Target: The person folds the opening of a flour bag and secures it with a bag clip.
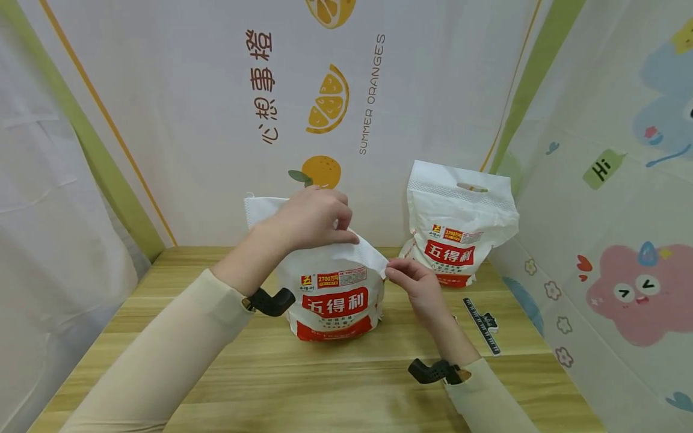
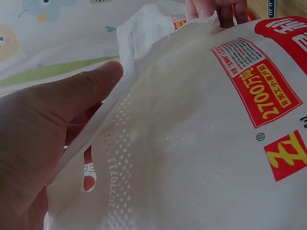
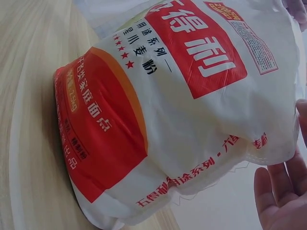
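A white flour bag [image 1: 335, 304] with red print stands upright on the wooden table, its top edge lifted into a slanting flap. My left hand [image 1: 305, 219] grips that top edge from above, the thumb [image 2: 96, 84] on one side of it. The handle slot [image 2: 89, 167] shows beside the left palm. At the bag's upper right corner, my right hand [image 1: 419, 285] pinches the edge between thumb and fingers. In the right wrist view the right hand [image 3: 288, 201] is partly cut off at the frame's edge, beside the bag's side seam.
A second flour bag [image 1: 455, 234] with a handle slot stands at the back right. Near it lies a black strip [image 1: 482, 325] with white marks and a small cartoon piece. Printed curtains [image 1: 206, 120] enclose the wooden table [image 1: 243, 385] at the back and sides.
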Motion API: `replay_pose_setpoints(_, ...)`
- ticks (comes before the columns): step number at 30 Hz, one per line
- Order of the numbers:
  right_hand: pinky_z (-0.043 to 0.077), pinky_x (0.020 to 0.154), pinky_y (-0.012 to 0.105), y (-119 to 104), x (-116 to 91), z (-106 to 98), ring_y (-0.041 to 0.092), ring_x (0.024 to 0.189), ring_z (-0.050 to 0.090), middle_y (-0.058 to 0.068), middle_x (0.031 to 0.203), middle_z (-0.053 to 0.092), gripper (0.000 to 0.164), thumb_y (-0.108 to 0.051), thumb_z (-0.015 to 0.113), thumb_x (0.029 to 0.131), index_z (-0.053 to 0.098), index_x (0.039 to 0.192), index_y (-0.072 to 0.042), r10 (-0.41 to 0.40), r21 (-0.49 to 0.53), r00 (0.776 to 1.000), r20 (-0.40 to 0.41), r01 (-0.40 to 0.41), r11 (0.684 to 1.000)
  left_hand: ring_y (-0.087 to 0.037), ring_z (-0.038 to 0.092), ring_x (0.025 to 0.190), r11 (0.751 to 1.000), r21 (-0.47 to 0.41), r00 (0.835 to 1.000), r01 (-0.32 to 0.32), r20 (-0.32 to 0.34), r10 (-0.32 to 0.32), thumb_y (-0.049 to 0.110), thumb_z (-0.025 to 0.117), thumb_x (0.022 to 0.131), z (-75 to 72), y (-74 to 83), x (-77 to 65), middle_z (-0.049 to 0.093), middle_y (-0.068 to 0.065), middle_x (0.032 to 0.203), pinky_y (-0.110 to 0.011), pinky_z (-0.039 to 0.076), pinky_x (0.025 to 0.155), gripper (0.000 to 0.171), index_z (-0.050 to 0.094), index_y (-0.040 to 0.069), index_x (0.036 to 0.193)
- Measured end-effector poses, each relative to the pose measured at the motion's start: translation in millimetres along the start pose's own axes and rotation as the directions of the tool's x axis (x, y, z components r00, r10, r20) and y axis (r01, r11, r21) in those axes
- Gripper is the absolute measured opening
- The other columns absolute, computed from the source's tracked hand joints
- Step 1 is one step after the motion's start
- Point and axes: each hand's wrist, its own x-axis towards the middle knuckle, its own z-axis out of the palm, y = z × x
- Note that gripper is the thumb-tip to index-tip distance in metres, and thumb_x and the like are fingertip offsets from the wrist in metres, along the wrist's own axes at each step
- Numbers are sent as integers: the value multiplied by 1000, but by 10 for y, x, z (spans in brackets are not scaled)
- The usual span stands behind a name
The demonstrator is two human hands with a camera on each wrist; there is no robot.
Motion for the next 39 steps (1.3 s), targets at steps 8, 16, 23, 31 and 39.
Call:
replay_pose_setpoints(8, 57, 104, 25, -22, 9, 12, 17, 116, 68, -1, 123, 73, 44, -18, 76, 105, 60, 141, 2, 32, -42, 999, -15, -32, 999, -23, 62, 86, 999, 34, 1000, 8, -30, -7, 38, 90, 92, 41, 15, 22, 64, -1, 82, -43, 47, 85, 39, 65, 16, 71)
replay_pose_setpoints(16, 56, 107, 28, -7, 32, 35, 20, 123, 67, 9, 136, 70, 43, -19, 75, 106, 63, 144, -3, 28, -71, 1000, 4, -28, 997, -27, 68, 97, 999, 12, 999, 47, -27, -47, 35, 91, 91, 53, 14, 28, 73, -4, 97, -50, 50, 101, 28, 74, 15, 100)
replay_pose_setpoints(23, 55, 110, 35, -54, 46, 80, 23, 129, 64, 13, 144, 68, 45, -25, 76, 106, 66, 146, -7, 20, -94, 999, 35, -17, 995, -26, 76, 111, 997, 69, 998, 48, 24, -49, 37, 86, 96, 45, 14, 36, 85, -1, 105, -64, 35, 128, 23, 87, 17, 108)
replay_pose_setpoints(31, 57, 104, 31, -86, 64, 146, 21, 120, 66, 11, 133, 70, 41, -20, 76, 105, 69, 142, -5, 27, -113, 999, 34, -23, 993, -22, 77, 103, 997, 47, 997, 55, 42, -57, 32, 86, 97, 71, 19, 58, 84, 0, 99, -69, 32, 128, 16, 85, 17, 100)
replay_pose_setpoints(39, 56, 104, 33, -77, 82, 176, 22, 118, 65, 9, 127, 72, 34, -19, 77, 104, 73, 136, -5, 41, -146, 999, -8, -42, 988, -21, 77, 104, 997, 58, 999, 46, 27, -47, 31, 86, 97, 81, 27, 56, 83, 0, 101, -67, 36, 127, 16, 86, 16, 102)
